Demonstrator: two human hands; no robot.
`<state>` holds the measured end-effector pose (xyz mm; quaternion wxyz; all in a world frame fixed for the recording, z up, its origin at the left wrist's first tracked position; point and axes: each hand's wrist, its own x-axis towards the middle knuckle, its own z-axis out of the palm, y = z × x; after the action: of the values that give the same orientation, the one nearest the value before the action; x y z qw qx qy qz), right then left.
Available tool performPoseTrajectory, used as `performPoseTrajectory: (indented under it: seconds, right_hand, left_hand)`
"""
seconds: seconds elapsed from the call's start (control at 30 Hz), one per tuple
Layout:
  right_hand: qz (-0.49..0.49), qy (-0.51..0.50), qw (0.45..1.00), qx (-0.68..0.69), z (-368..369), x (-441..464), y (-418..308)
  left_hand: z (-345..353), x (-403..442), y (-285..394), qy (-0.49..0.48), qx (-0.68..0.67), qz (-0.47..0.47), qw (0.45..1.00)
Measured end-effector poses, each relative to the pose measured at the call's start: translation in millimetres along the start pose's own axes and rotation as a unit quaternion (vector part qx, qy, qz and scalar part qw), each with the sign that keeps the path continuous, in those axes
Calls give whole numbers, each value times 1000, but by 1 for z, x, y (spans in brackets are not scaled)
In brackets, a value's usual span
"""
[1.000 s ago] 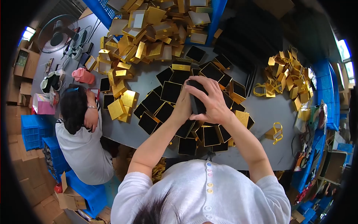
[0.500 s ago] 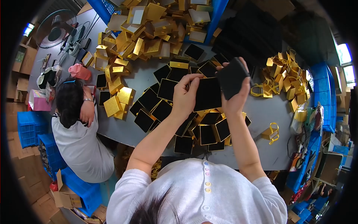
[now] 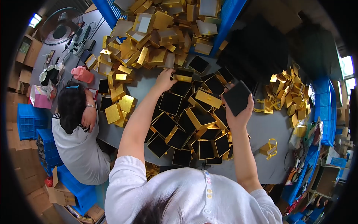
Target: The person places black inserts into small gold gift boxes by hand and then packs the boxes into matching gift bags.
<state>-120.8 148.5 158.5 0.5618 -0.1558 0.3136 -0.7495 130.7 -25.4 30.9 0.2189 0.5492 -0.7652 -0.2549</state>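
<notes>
My left hand [image 3: 165, 79] reaches to the back of the pile, its fingers closed on the left end of a gold box with a black inside [image 3: 183, 76]. In my right hand [image 3: 240, 112] is a black foam pad [image 3: 237, 98], resting on the palm with the fingers around its edges. Between and below the hands lies a heap of gold boxes with black insides [image 3: 172, 103]. One gold box [image 3: 208, 98] lies on top of the heap with its gold side up.
A blue crate [image 3: 228, 22] spills gold boxes [image 3: 158, 56] at the back. A co-worker [image 3: 76, 123] sits at the left beside a pink cup [image 3: 82, 74]. Gold boxes with ribbons [image 3: 285, 87] and a blue basket [image 3: 323, 112] are at the right.
My left hand has let go of a black-lined box, which now lies on the heap, and moved back to another box. My right hand still holds the black pad, a little lower.
</notes>
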Motion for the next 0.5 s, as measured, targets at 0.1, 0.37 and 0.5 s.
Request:
performPoseTrajectory:
  seconds: [0.1,0.37,0.5]
  right_hand:
    - [7,10,1000,-27,-6,2,-1]
    - [48,27,998,-30,-13,9,13]
    - [60,0,998,-23,-10,6,14]
  left_hand:
    - [9,-1,-14,-41,37,29,998]
    - [27,7,-17,11,140,268,953]
    - [22,10,0,-56,119,208,969]
